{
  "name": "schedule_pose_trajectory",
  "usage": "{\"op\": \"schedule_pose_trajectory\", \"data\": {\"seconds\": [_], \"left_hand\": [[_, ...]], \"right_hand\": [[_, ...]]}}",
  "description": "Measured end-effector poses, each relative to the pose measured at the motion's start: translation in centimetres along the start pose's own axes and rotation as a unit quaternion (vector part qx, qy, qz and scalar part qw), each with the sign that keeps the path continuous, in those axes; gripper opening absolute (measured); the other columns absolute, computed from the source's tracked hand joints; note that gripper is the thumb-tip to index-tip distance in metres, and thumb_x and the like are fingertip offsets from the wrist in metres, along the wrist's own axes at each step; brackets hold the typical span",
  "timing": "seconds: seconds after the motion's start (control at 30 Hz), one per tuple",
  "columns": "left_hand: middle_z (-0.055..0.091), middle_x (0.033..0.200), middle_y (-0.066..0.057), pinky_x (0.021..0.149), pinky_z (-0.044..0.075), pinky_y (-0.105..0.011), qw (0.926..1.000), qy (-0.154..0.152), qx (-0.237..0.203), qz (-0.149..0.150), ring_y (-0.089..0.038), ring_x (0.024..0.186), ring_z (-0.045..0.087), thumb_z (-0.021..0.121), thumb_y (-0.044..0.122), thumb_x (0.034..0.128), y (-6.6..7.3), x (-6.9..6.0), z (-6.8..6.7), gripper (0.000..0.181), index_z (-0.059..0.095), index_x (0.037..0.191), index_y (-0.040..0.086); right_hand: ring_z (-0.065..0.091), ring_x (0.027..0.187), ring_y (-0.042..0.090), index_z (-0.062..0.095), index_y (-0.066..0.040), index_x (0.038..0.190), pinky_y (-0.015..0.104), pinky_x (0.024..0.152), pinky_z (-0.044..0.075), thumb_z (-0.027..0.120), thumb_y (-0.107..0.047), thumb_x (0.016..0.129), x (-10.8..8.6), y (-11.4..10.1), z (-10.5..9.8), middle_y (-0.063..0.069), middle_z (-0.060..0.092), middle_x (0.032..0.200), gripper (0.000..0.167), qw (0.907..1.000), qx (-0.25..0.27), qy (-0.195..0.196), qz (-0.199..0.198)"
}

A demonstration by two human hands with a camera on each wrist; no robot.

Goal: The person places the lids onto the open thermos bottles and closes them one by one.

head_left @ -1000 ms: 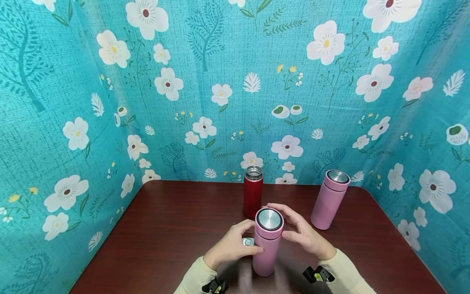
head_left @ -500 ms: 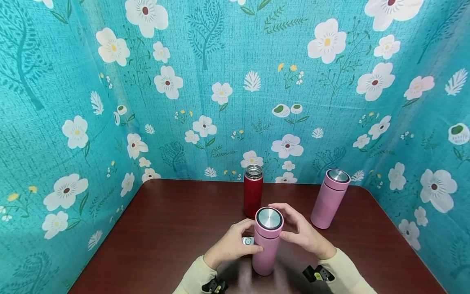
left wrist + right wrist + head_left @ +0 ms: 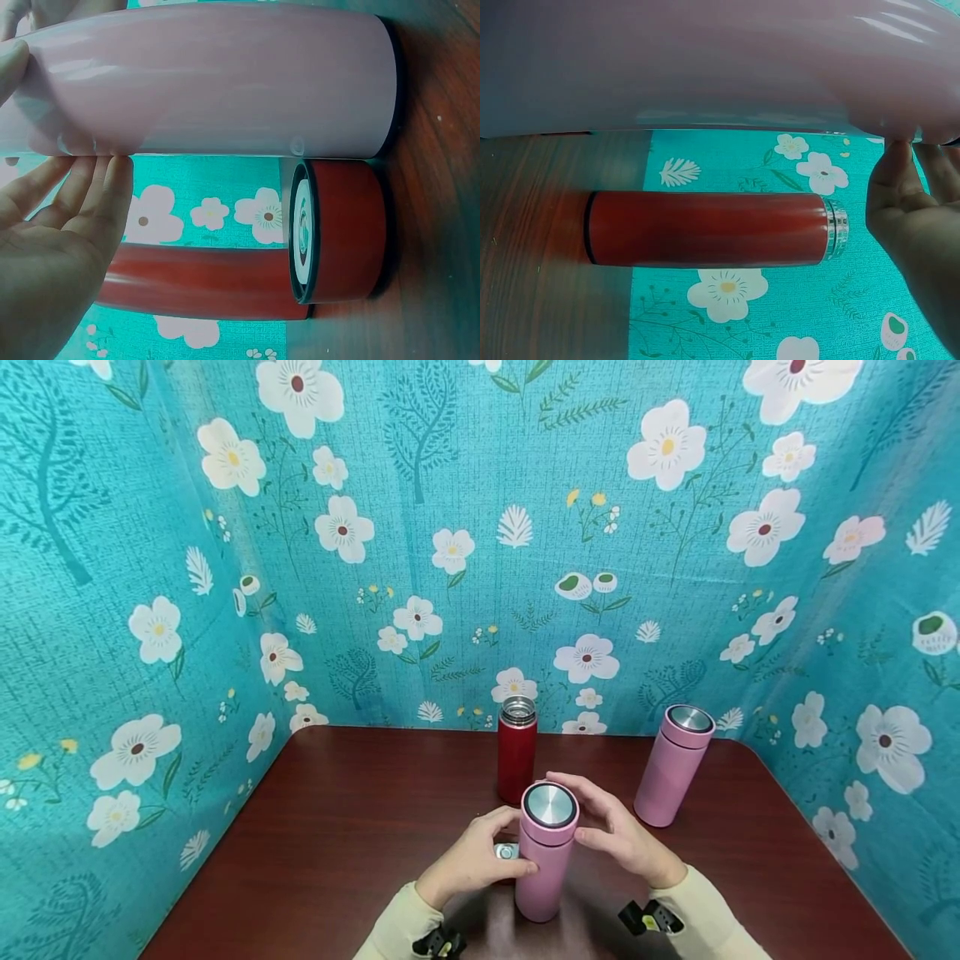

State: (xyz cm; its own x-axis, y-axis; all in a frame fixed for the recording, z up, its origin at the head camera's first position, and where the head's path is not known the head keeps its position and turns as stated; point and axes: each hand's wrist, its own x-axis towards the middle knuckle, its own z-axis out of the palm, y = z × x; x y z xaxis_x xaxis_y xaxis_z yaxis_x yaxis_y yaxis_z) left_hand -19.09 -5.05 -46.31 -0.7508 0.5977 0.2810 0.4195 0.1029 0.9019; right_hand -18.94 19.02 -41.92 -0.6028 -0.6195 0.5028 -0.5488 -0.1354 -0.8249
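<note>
A pink bottle (image 3: 542, 881) with a silver-topped lid (image 3: 550, 806) stands upright near the front of the table. My left hand (image 3: 472, 858) holds its body from the left, thumb in front. On the right, my right hand (image 3: 618, 835) grips around the lid, thumb at the near side and fingers behind. In the left wrist view, a short red cap (image 3: 349, 229) rests on the table close beside the pink bottle (image 3: 225, 79). The right wrist view has my right hand (image 3: 922, 210) at the bottle's upper end. The lid sits on the bottle.
Behind the hands stands a red bottle (image 3: 517, 760) without a lid, its metal neck exposed. A second pink bottle (image 3: 673, 768), lidded, is at the right rear of the dark wooden table (image 3: 360, 793). Blue flowered cloth (image 3: 465, 585) hangs around the back and sides.
</note>
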Motion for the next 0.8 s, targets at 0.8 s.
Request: {"op": "schedule_pose_trajectory", "data": {"seconds": [0.8], "left_hand": [[0.057, 0.122, 0.007, 0.092, 0.046, -0.03, 1.0, -0.002, 0.0, -0.005, -0.011, 0.11, 0.056, 0.074, 0.027, 0.0814, 0.19, -0.03, 0.03, 0.053, 0.054, 0.129, 0.02]], "right_hand": [[0.046, 0.125, 0.023, 0.028, 0.005, 0.142, 0.031, 0.098, 0.041, 0.05, 0.006, 0.086, -0.07, -0.29, 0.25, 0.019, 0.042, 0.14, 0.06, 0.9993, -0.028, 0.001, -0.024]]}}
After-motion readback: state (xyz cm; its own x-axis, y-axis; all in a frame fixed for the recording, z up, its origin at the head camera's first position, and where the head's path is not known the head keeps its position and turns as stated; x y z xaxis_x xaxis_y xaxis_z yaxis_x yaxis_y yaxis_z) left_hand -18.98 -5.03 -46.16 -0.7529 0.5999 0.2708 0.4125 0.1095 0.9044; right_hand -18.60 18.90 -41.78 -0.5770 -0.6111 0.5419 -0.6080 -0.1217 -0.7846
